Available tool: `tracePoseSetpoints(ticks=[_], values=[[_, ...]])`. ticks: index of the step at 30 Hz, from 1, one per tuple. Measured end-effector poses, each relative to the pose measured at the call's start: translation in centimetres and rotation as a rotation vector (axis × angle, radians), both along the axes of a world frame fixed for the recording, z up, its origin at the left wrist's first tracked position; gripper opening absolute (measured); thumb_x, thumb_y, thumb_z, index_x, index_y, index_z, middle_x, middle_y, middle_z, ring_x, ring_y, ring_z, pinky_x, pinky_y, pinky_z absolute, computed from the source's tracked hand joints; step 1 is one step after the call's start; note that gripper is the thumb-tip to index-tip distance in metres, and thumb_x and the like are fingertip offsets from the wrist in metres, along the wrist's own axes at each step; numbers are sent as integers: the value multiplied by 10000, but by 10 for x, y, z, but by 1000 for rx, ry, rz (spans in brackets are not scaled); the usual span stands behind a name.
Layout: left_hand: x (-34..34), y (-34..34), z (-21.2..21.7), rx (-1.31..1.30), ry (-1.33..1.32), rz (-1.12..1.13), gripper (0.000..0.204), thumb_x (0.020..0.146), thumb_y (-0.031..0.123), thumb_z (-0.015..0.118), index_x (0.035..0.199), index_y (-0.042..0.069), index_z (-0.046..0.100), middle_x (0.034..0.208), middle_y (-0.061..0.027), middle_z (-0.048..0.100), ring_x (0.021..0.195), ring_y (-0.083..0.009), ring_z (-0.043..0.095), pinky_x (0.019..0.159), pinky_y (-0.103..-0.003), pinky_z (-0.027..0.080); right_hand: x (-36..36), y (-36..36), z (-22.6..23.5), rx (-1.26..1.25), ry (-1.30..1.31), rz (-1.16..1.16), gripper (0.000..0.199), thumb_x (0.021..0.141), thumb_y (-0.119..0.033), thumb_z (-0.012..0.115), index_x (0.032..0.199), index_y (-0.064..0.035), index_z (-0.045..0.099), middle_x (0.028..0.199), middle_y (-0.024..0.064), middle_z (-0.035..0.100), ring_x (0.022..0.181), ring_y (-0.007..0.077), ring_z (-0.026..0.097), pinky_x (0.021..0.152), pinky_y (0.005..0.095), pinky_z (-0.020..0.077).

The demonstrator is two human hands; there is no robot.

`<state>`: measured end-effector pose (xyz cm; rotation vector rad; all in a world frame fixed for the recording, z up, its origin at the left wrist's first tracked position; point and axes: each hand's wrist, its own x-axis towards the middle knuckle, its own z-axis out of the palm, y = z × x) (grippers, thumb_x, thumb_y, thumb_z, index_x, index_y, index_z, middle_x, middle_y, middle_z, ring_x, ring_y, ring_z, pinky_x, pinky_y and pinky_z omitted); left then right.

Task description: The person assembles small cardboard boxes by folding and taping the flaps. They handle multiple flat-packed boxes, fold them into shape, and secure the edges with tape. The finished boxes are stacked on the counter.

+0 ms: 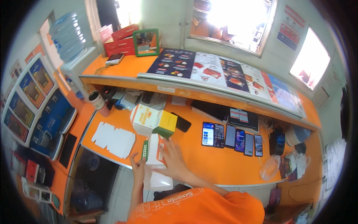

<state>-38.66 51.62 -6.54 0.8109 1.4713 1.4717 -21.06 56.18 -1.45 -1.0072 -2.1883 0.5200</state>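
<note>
A partly folded cardboard food box (pixel 155 149), white with green and orange-red print, stands between my hands at the table's front edge. Its open white flap (pixel 159 180) hangs toward me. My left hand (pixel 138 167) grips the box's left side, thumb against the green panel. Along the right side lies my right hand (pixel 172 159), its fingers bent over the edge and slightly blurred. Just beyond stand folded boxes: a white one with orange print (pixel 146 116) and a yellow and green one (pixel 166 123). To the left, flat white carton blanks (pixel 113 139) rest on the table.
Several phones (pixel 230 136) lie in a row on the orange table (pixel 209 164), right of my hands. A dark phone (pixel 181 122) lies behind the boxes. A raised shelf (pixel 126 67) spans the back. A tall paper cup (pixel 99 103) stands far left, plastic bags (pixel 270 167) at right.
</note>
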Motion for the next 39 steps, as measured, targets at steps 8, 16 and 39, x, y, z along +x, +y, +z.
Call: tracePoseSetpoints(ticks=[8,16,39], values=[[6,12,22,152,425,-224,378,796,53,691,1145,82,549,1275,-139,467,1137,-204,490,908,-313,440,32,12,-22,-220,5,-32,338,829,-154,645,1141,-28,608,1091,158,643,1012,323,607,951,440,441],[-7,38,31,-59,494,-320,285,888,231,586,1097,38,563,1074,-142,555,947,-195,545,839,-306,440,34,41,-3,-306,320,-3,337,800,-122,683,1115,-42,594,967,146,650,885,273,650,811,345,518],[49,114,63,134,-132,13,303,735,94,450,1023,35,525,1175,-122,497,1181,-234,444,1036,-362,325,68,83,-26,-1743,1215,717,1066,817,-567,626,1507,-139,-64,1529,191,98,1427,318,107,1138,413,162]])
